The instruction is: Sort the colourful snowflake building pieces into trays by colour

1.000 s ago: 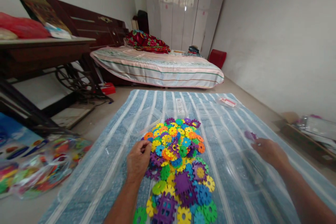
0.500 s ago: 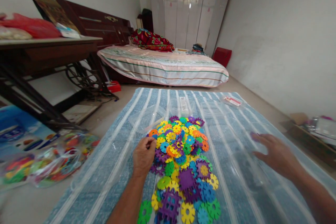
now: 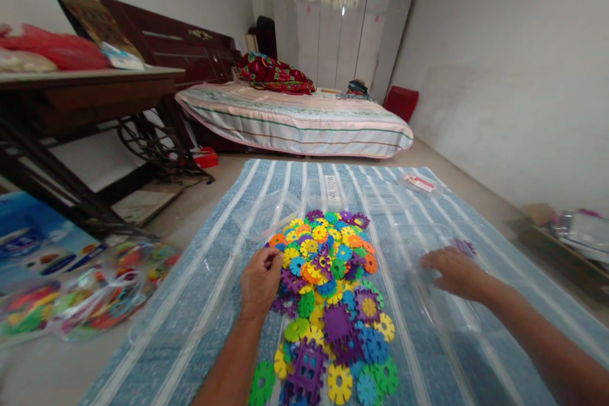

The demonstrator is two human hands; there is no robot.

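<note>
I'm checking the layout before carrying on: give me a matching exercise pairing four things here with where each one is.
Things:
1. left hand
2. right hand
3. bag of coloured pieces
4. lone purple piece

Places:
A. on the floor, left of the mat
B. at the pile's left edge
C. on the mat just beyond the right hand
D. on clear plastic, right of the pile

Pairs: 1-B, 2-D, 3-A, 4-C

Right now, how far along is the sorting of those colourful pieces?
Barely begun: one purple piece lies apart on the mat. The left hand pinches at the pile of pieces, while the right hand rests over a clear container. Nearly the whole pile is left.
</note>
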